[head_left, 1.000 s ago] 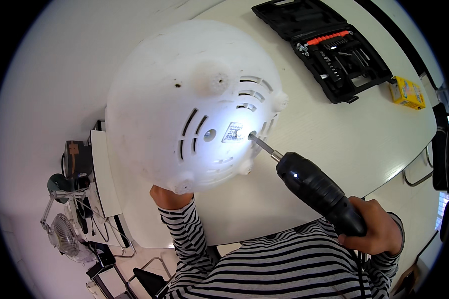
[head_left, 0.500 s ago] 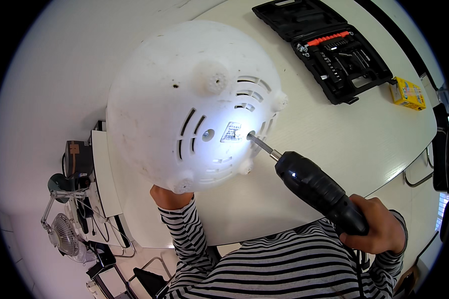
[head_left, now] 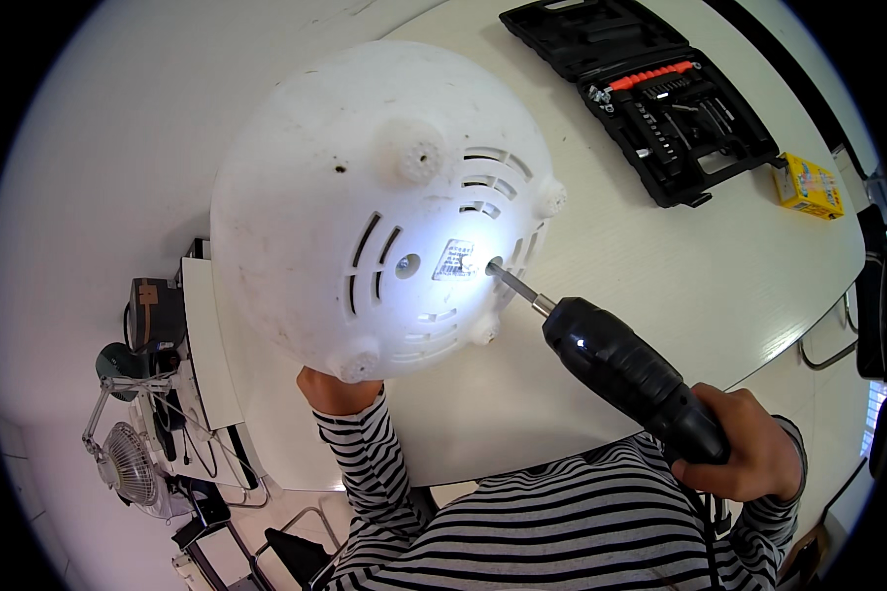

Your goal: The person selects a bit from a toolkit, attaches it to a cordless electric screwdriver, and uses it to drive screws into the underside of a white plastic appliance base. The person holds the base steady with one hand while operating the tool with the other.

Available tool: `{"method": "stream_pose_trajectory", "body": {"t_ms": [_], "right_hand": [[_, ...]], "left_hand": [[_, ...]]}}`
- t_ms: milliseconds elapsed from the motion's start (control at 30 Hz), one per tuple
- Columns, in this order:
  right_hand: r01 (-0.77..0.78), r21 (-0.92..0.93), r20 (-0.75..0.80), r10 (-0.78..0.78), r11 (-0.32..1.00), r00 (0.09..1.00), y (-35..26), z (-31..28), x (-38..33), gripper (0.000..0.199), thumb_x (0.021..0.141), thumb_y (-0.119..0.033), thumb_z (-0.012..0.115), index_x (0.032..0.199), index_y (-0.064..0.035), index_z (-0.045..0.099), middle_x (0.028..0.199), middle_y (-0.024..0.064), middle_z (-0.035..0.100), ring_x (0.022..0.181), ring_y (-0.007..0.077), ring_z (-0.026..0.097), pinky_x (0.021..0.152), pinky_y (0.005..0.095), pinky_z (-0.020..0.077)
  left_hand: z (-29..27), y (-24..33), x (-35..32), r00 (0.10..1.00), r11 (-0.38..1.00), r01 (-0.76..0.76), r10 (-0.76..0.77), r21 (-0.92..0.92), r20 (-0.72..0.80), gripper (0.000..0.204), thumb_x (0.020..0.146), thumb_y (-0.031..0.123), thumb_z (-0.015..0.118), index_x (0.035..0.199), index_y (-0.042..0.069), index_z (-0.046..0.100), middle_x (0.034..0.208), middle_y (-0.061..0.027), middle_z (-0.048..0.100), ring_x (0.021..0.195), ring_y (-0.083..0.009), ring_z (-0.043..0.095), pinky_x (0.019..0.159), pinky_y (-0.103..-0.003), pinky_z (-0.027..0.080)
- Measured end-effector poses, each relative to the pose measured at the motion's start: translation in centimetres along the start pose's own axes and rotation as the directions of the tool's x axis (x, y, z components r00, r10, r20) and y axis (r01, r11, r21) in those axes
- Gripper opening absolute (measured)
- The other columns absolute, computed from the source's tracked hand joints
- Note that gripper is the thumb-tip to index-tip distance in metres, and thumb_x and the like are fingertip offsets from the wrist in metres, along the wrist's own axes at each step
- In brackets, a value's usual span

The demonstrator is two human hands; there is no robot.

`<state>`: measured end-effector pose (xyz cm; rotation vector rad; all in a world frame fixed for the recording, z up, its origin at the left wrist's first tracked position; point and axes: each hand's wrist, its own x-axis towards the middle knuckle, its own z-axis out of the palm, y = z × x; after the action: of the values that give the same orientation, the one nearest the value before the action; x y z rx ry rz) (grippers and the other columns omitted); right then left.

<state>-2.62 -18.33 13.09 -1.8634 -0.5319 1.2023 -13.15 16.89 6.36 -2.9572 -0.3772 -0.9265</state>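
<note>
The right hand [head_left: 744,448] was wrapped round a black screwdriver [head_left: 626,364], its bit [head_left: 515,284] at the right hole [head_left: 495,265] of the white base [head_left: 296,217], over the worktop [head_left: 680,286]'s left; the left hand [head_left: 337,391]'s grip was hidden. Screw-turning seemed underway, needing steady alignment.

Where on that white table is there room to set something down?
The broadest bare patch of table lies between the open tool case and the black power driver, right of the white housing. A smaller one lies between the driver and the left striped sleeve. It's crowded upper right, where the yellow box sits beside the case.
</note>
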Motion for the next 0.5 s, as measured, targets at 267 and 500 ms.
{"method": "stream_pose_trajectory", "body": {"t_ms": [267, 500], "right_hand": [[0.001, 0.014, 0.004, -0.002, 1.000, 1.000, 0.21, 0.08, 0.09, 0.041, 0.059, -0.020, 0.065, 0.086, 0.0076, 0.050, 0.047, 0.0079, 0.048, 0.037, 0.0208, 0.046, 0.040, 0.0284, 0.0377], [0.021, -0.002, 0.002, -0.021, 1.000, 1.000, 0.17, 0.08, 0.13, 0.042, 0.059, -0.020, 0.065, 0.086, 0.0082, 0.050, 0.047, 0.0076, 0.048, 0.037, 0.0206, 0.047, 0.040, 0.0282, 0.0381]], "left_hand": [[-0.11, 0.16, 0.27, 0.999, 0.999, -0.037, 0.038, 0.012, -0.016, 0.042, 0.061, 0.019, 0.070, 0.099, 0.006, 0.057, 0.091, -0.0098, 0.063, 0.070, -0.0278, 0.062, 0.058, -0.033, 0.050], [-0.11, 0.09, 0.19, 1.000, 1.000, -0.020, 0.020, -0.006, -0.007, 0.044, 0.060, 0.018, 0.071, 0.101, 0.006, 0.056, 0.091, -0.0099, 0.063, 0.071, -0.0280, 0.062, 0.059, -0.033, 0.051]]}}
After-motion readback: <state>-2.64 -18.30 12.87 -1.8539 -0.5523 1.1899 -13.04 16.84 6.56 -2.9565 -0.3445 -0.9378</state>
